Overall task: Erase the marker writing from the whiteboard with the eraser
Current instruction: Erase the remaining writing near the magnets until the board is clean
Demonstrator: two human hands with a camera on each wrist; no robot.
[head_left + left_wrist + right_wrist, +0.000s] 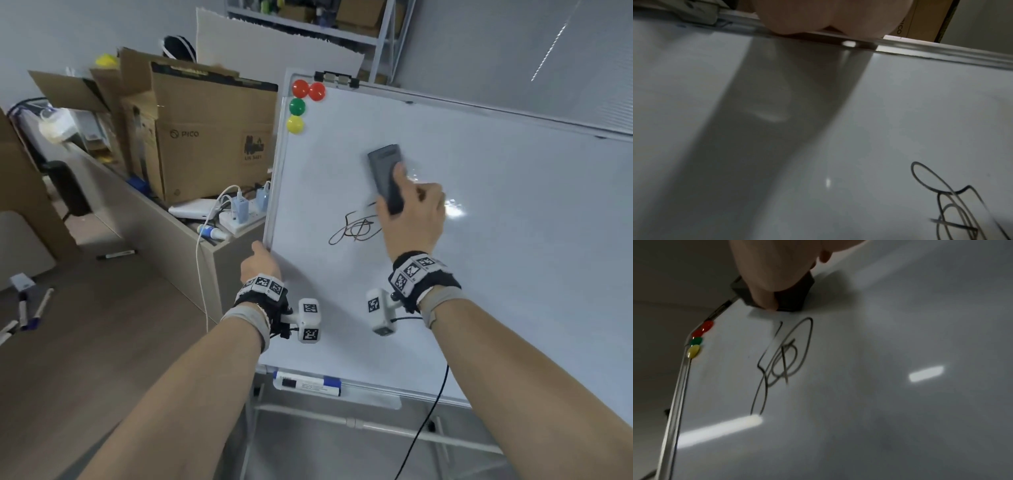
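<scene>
A white whiteboard (496, 274) on a stand fills the right of the head view. Black marker writing (356, 229) loops across its left middle, also seen as writing (783, 363) in the right wrist view and writing (953, 204) in the left wrist view. My right hand (411, 219) grips a dark grey eraser (386, 174) and holds it flat on the board just above and right of the writing; the eraser (793, 298) touches the top of the strokes. My left hand (261, 262) grips the board's left frame edge (920, 48).
Red, green and yellow magnets (301, 106) sit in the board's top left corner. A blue-capped marker (308, 383) lies in the tray below. Cardboard boxes (205, 137), a power strip (239, 216) and a cabinet stand to the left; markers (30, 308) lie on the floor.
</scene>
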